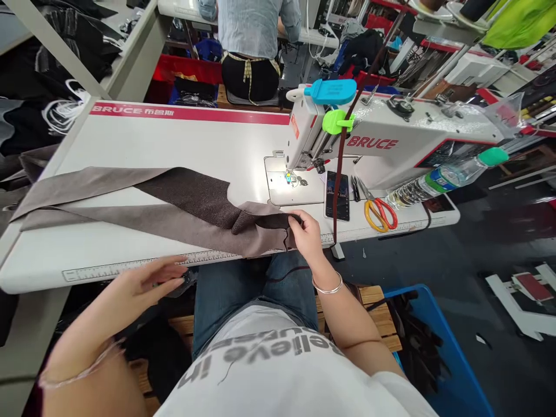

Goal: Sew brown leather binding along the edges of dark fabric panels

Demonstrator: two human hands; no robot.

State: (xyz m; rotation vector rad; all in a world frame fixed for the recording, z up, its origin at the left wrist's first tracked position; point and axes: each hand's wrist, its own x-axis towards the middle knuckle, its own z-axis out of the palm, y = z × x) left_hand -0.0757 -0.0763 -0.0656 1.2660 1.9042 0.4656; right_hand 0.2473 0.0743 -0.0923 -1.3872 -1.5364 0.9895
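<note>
A long grey-brown fabric piece [200, 226] with a darker inner face lies folded along the white sewing table. Its right end is pinched between the thumb and fingers of my right hand [306, 234], near the table's front edge. My left hand [152, 281] hovers at the front edge, below the fabric and apart from it; its fingers are stretched out, thumb away from them, and nothing shows in it. Beyond my right hand is the sewing machine [373, 139], its needle area [290, 176] lit and bare of fabric.
A phone [337, 196], scissors [377, 213] and a water bottle [443, 178] lie right of the needle plate. A dark red strip [339, 168] hangs in front of the machine. A blue bin [452, 347] stands at lower right. Another person [252, 35] sits ahead, back turned.
</note>
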